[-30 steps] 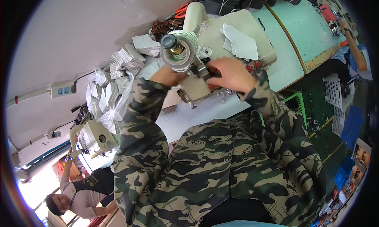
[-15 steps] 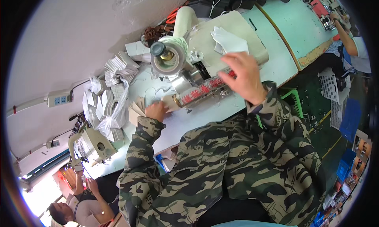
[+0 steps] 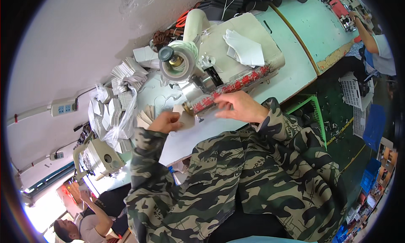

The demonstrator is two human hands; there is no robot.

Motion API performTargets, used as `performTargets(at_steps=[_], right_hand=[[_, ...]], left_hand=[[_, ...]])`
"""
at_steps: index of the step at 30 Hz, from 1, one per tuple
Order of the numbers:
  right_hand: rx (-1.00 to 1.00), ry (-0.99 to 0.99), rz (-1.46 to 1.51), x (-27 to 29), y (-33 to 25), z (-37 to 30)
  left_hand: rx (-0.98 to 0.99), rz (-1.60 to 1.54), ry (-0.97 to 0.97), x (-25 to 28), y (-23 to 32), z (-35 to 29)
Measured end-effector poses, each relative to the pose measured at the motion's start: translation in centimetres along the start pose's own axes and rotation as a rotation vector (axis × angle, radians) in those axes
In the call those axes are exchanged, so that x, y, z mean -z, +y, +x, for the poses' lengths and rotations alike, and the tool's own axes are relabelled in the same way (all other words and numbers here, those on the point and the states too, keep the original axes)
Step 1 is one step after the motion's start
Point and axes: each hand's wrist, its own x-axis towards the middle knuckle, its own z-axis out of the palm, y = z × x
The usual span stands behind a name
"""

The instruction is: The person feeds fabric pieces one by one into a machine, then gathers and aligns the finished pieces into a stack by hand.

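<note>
Head view: left hand (image 3: 165, 122), fingers clamped on a pale flat piece (image 3: 184, 118), low on the white counter (image 3: 291, 76) beside the sewing machine (image 3: 198, 80). Right hand (image 3: 241, 107) hovers just right of it, fingers loosely apart, holding nothing.

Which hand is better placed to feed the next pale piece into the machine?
Probably the left hand: it already holds a pale piece right at the machine, beside the fanned stack. The right hand rests empty-looking farther right.

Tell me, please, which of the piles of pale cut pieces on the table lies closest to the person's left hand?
The small fanned stack just left of the left hand, almost touching it; the bagged piles and the folded white pieces on the machine lie farther off.
</note>
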Motion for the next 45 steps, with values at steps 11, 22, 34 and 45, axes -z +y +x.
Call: performTargets(at_steps=[11, 22, 34, 45], right_hand=[[0.056, 0.072, -0.249, 0.7, -1.5, 3.5], [0.388, 0.733, -0.397, 7.3, -2.5, 3.1], [0.185, 0.21, -0.094, 0.6, 0.2, 0.4], [-0.068, -0.059, 0.057, -4.7, 1.4, 0.1]], left_hand=[[0.171, -0.445, -0.255, 7.4, 7.0, 7.6], [0.369, 0.468, 0.27, 2.4, 3.6, 6.3], [-0.076, 0.492, 0.407, -6.8, 0.2, 1.0], [0.091, 0.2, 0.242, -5.0, -3.0, -1.0]])
